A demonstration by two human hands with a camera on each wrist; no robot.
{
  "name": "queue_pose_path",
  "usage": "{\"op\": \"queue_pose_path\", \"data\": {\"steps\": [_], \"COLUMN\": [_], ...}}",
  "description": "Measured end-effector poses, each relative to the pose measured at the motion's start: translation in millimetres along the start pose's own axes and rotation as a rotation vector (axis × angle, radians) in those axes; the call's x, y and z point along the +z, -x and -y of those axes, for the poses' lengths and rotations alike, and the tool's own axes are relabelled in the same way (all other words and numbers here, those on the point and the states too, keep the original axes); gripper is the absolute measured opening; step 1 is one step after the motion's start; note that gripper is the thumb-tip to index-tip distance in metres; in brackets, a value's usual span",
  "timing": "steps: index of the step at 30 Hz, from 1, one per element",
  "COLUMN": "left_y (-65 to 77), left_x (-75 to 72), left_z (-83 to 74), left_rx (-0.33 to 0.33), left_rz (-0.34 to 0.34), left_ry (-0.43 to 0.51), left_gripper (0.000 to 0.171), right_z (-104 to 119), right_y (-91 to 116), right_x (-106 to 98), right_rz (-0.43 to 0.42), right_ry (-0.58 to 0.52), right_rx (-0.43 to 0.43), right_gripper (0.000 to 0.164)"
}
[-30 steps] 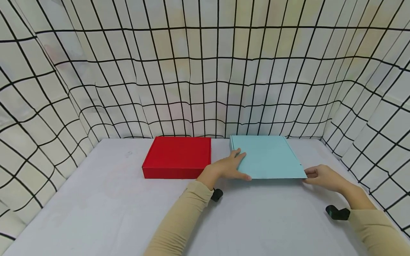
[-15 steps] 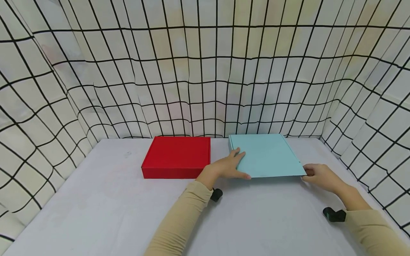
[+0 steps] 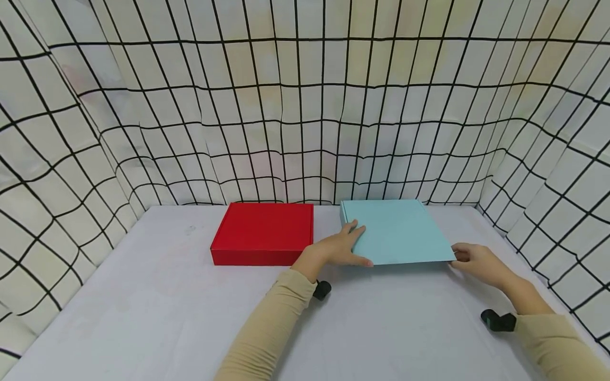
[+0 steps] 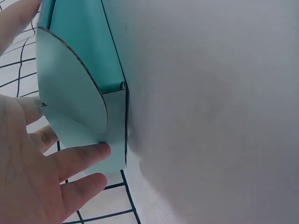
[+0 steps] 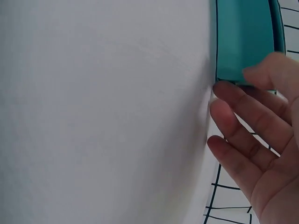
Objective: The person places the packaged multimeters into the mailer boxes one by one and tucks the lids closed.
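Observation:
A light blue cardboard box [image 3: 395, 230] lies at the back right, its lid's front edge slightly raised at the right corner. My left hand [image 3: 338, 248] spreads along its left side, thumb at the front edge and fingers over the lid's edge. In the left wrist view, a rounded side flap [image 4: 70, 84] sticks out at the box's end, with my straight fingertips [image 4: 100, 150] against it. My right hand [image 3: 483, 263] is at the front right corner. In the right wrist view its thumb [image 5: 261, 72] touches the front wall, other fingers loosely bent beside the corner.
A closed red cardboard box [image 3: 264, 227] lies left of the blue one, close to my left wrist. Both boxes stand near the back edge of a white-covered table [image 3: 143, 317]. White walls with a black grid [image 3: 305, 106] enclose the back and sides.
My right hand has shifted slightly left and up at the corner, and the lid's front right edge has risen a little. My left hand stays nearly in place.

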State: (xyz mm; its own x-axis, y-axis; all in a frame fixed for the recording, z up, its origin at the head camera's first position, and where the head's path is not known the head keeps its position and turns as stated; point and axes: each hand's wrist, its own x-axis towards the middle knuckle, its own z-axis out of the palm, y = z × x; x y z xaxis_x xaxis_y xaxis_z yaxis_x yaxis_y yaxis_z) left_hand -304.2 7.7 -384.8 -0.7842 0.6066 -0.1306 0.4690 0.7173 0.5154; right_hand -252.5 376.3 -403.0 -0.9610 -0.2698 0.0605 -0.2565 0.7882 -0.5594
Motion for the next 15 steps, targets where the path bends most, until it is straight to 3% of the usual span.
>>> {"op": "queue_pose_path", "data": {"steps": [6,15], "left_y": [1.9,4.9], "left_x": [-0.2,5.1], "left_z": [-1.4,-3.2], "left_rx": [-0.005,-0.003], "left_rz": [0.001,-0.043], "left_ry": [0.0,0.077], "left_gripper": [0.097,0.093], "right_z": [0,-3], "right_y": [0,-1], "right_x": [-1,-13], "right_rz": [0.002,0.091], "right_ry": [0.021,-0.052], "right_rx": [0.007,0.02], "right_gripper": [0.036,0.058]}}
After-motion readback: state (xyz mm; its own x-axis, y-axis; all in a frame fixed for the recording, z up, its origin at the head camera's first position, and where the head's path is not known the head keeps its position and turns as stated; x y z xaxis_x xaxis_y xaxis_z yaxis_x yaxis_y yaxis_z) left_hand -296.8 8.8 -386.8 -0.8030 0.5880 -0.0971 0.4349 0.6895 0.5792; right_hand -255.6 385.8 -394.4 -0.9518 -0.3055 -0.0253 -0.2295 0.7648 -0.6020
